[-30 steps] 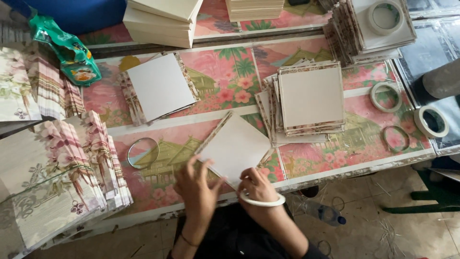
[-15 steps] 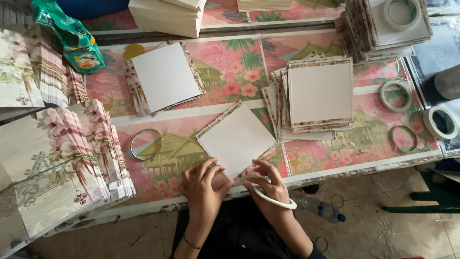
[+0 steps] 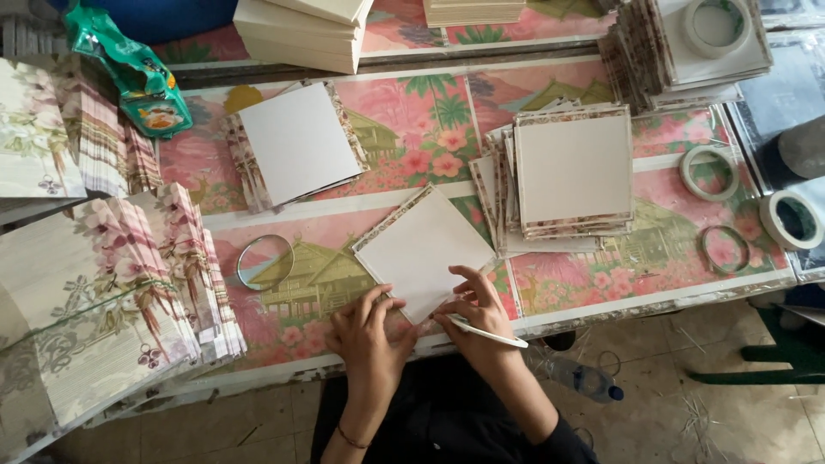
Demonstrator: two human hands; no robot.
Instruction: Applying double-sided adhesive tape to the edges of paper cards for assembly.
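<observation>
Both hands press the near corner of a white square card [image 3: 423, 255]: left hand [image 3: 371, 333] flat with fingers spread, right hand [image 3: 478, 311] with a tape ring [image 3: 486, 331] on it. Card lies diagonal, away from the hands, on the flowered table [image 3: 412, 112].

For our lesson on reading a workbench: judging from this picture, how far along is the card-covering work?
Done: a stack of covered squares sits mid-table, another lies further left. In hand: the left hand and right hand, wearing a white ring, press the near corner of one white square. Left, probably: piles of flowered paper at the left and plain boards at the back.
</observation>
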